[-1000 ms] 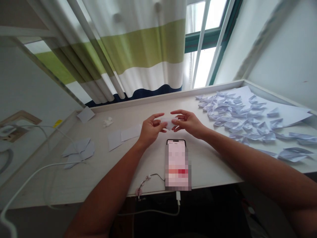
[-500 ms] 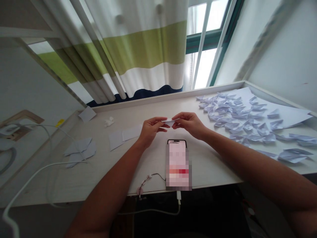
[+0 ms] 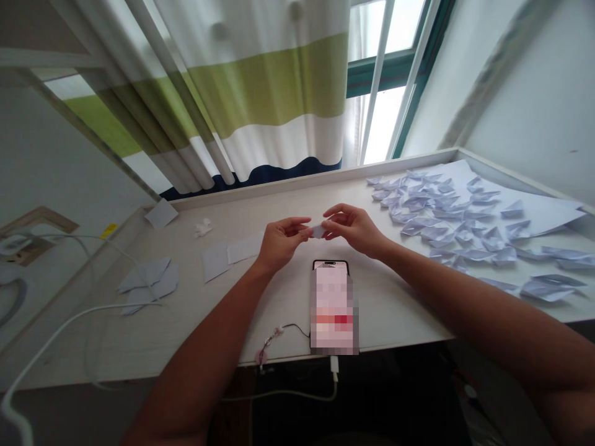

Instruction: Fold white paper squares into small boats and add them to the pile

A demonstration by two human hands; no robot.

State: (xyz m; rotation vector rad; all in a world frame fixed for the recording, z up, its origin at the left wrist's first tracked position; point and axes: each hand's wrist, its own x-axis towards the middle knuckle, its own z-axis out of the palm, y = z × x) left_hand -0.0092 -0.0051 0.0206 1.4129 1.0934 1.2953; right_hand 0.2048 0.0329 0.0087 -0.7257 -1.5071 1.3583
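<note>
Both hands meet above the middle of the pale desk (image 3: pixel 186 322). My left hand (image 3: pixel 280 243) and my right hand (image 3: pixel 353 229) each pinch one end of a small folded white paper piece (image 3: pixel 318 231), held just off the desk surface. The fingers of both hands are closed on it, and most of the paper is hidden between the fingertips. A phone (image 3: pixel 331 306) lies flat on the desk just below the hands, its screen lit.
Several folded paper boats (image 3: pixel 446 217) lie on white sheets at the right. Paper squares (image 3: pixel 232 254) and scraps (image 3: pixel 149 282) lie at the left, with a crumpled bit (image 3: pixel 202 228). A white cable (image 3: pixel 56 334) crosses the left side. A curtain and window stand behind the desk.
The paper piece looks smaller and more bunched between the fingertips than before. Both hands have stayed over the same spot, shifting only slightly.
</note>
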